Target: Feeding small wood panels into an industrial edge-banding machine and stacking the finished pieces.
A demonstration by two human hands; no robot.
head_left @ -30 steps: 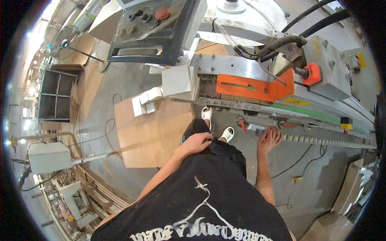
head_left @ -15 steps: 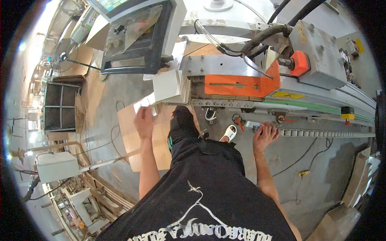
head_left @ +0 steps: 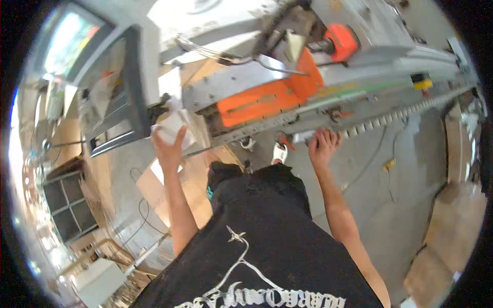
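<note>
As white boards (head_left: 171,127), probably stiff and light, are spanned by the left hand (head_left: 167,151) (grip unclear), edges should be pinched.

black tee (head_left: 272,220) with a whitish print, kinda cool tbh: spiky star (head_left: 236,236) low down, thin line (head_left: 242,256) forking up toward gothic-style lettering (head_left: 262,301), plus black bottoms (head_left: 223,173), a teal bit (head_left: 209,193) at the side and a white sandal (head_left: 279,153)

Panel stack (head_left: 174,123) placed at left end of rail (head_left: 257,129); control panel (head_left: 115,92) mounted farther left; sheet (head_left: 197,190) laid on floor (head_left: 372,197).
</note>
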